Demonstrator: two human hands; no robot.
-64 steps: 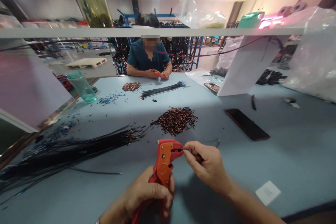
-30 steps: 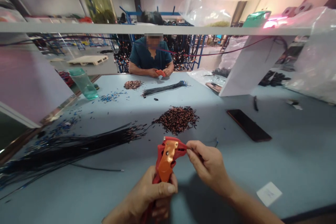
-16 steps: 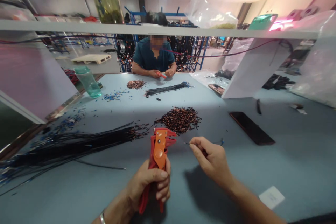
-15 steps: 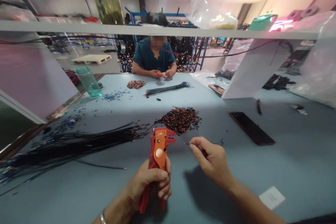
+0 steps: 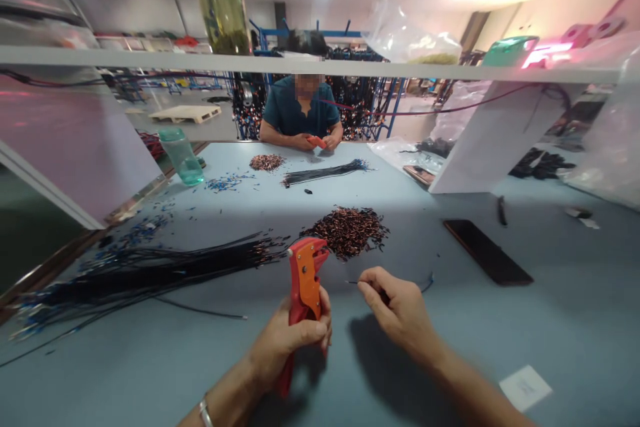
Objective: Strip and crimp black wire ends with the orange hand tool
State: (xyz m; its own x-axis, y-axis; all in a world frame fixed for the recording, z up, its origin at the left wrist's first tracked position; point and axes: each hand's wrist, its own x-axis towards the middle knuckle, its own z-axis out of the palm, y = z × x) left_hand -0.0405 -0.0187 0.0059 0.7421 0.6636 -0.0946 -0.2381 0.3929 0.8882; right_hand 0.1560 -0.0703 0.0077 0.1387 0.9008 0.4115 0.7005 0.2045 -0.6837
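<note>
My left hand point(image 5: 295, 340) is wrapped round the handles of a red and orange wire stripper point(image 5: 306, 277), held upright with its jaws toward the right. To its right, my right hand point(image 5: 397, 303) pinches a thin black wire point(image 5: 353, 281). One end of the wire sticks out left of the fingertips, apart from the jaws; the other, blue-tipped end shows behind the hand. Beyond the stripper lies a pile of short black and copper-coloured scraps point(image 5: 347, 232). A long bundle of black wires point(image 5: 160, 273) is spread on the left side of the table.
Across the table point(image 5: 400, 207) a person point(image 5: 300, 113) holds a red tool. A dark phone point(image 5: 487, 251) and a white paper point(image 5: 526, 387) lie at the right. A green bottle point(image 5: 181, 157) stands at the back left. A shelf point(image 5: 350, 67) spans overhead.
The stripper has turned slightly in my left hand, showing its face more from the side. My right hand has shifted a little left and down with the wire. The view has tilted slightly.
</note>
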